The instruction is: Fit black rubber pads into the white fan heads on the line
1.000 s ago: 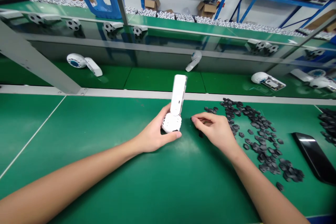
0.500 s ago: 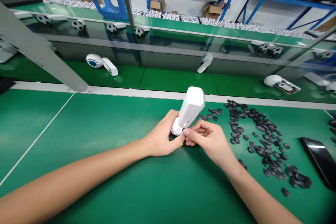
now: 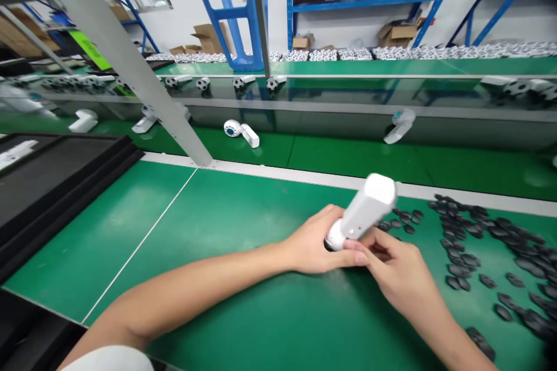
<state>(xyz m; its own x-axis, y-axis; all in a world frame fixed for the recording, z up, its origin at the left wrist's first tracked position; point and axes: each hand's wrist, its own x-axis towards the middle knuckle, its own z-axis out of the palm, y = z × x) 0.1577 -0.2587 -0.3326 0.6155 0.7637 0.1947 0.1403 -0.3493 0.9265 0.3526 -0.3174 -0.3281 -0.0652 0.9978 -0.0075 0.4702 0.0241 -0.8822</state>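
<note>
The left hand's fingers (image 3: 329, 221) curl closed around the rounded head of a glossy white plastic handheld device (image 3: 364, 207), and the thumb runs along underneath, leaving the long body tilted up and away to the right. The right hand's fingers (image 3: 354, 245) stand in a narrow pinch at the device's underside, close to the head; whether they hold something small there, the view does not show. The device sits within the left hand (image 3: 314, 242), low over a green anti-static tabletop (image 3: 130, 243). The smooth plastic could slip if the left fingers loosen, dropping the device onto the mat. A small part could also spring from the right fingertips and vanish among the loose matte black hexagonal pieces (image 3: 456, 261) scattered just right of the fingers. A careless sweep of the right wrist could scatter those pieces further. Well left of the fingers lies a black rectangular foam tray (image 3: 56, 185), and beyond the fingers a pale grey edge strip (image 3: 304, 175) bounds the tabletop, where a rolling device might go over.
</note>
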